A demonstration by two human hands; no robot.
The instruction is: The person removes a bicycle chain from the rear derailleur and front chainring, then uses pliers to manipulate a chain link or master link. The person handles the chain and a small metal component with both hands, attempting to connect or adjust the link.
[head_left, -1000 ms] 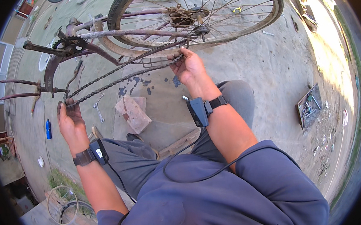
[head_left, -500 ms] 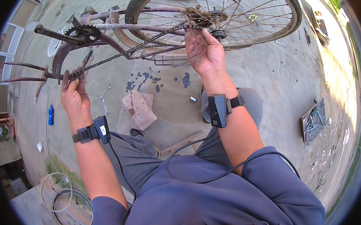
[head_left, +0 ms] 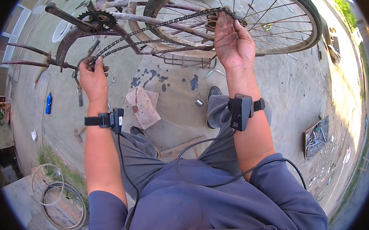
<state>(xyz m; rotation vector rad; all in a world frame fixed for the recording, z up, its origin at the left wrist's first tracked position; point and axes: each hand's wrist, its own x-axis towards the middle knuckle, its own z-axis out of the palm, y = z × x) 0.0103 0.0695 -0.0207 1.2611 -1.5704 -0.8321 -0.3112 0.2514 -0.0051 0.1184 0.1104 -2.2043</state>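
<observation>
1. Chain (head_left: 161,23) spans the hands in a slack loop, before the bicycle frame (head_left: 69,41); probably light, limp and greasy, tough rather than fragile.
2. Left end: the left hand (head_left: 93,78) pinches links between thumb and fingers, likely a secure hold.
3. Right end: links meet the right hand's (head_left: 234,45) raised fingertips; cannot tell whether clasped.
4. Beyond: chainring (head_left: 106,20) far left, spoked wheel (head_left: 316,25) far right.

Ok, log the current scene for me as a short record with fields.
Left hand: pinching the chain
Right hand: palm toward camera, fingertips at the chain near the middle of the wheel; grip unclear
Chain: strung between both hands, off the chainring
Ground, left: blue bottle
Ground, middle: pinkish block
Ground, right: tool tray
</observation>
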